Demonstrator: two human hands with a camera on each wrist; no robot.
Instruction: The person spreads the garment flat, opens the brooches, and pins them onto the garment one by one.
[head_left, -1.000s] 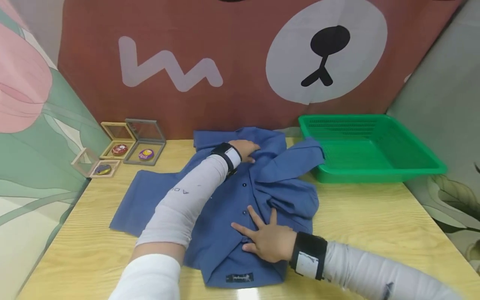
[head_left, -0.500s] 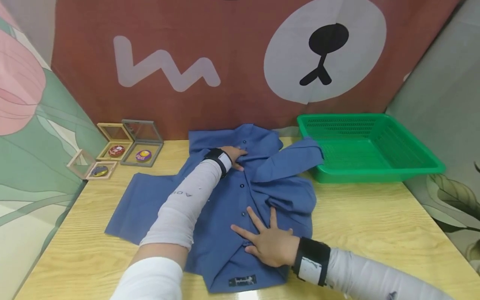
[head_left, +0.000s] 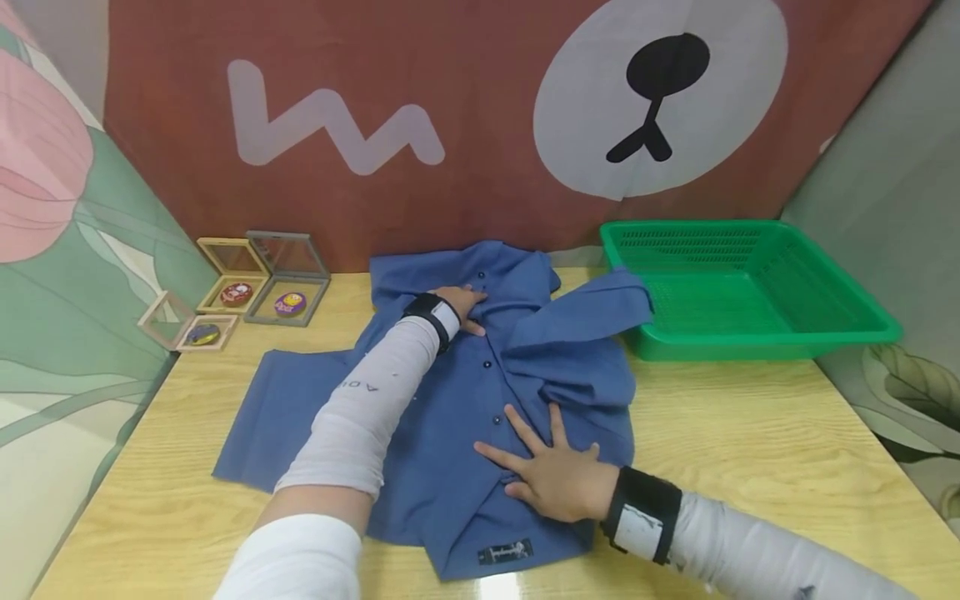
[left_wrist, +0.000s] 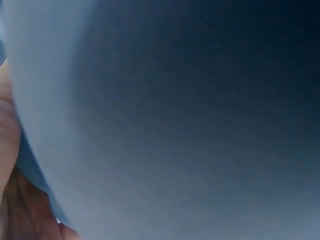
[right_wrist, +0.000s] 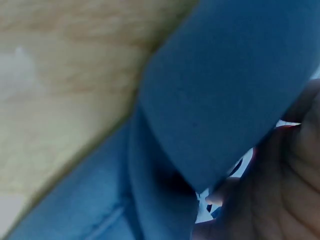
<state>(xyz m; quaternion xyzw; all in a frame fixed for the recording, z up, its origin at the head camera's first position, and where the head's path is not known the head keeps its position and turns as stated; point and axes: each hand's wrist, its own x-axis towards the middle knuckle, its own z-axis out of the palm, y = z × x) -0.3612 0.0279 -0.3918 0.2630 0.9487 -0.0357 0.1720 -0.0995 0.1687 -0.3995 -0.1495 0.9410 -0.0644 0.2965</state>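
A blue buttoned shirt (head_left: 442,433) lies on the table, its label near the front edge and dark buttons down the middle. My left hand (head_left: 460,307) rests on the upper part of the shirt beside the button line, thumb apart from the fingers. Lower down, my right hand (head_left: 561,479) presses flat on the cloth with fingers spread. One sleeve (head_left: 581,312) folds across the right side, its end touching the basket's rim. The other sleeve (head_left: 281,417) stretches out to the left. Blurred blue cloth fills most of the left wrist view; the right wrist view shows a folded shirt edge (right_wrist: 215,100).
A green plastic basket (head_left: 757,346) stands at the back right. At the back left sit three small open frame cases, a yellow one (head_left: 212,292), a grey one (head_left: 321,296) and a pink one (head_left: 228,332), each with a round badge. A printed cloth wall (head_left: 480,200) stands behind.
My left hand has slid a little to the left over the upper shirt, and a button near the top now shows. My right hand stays spread at about the same place on the cloth.
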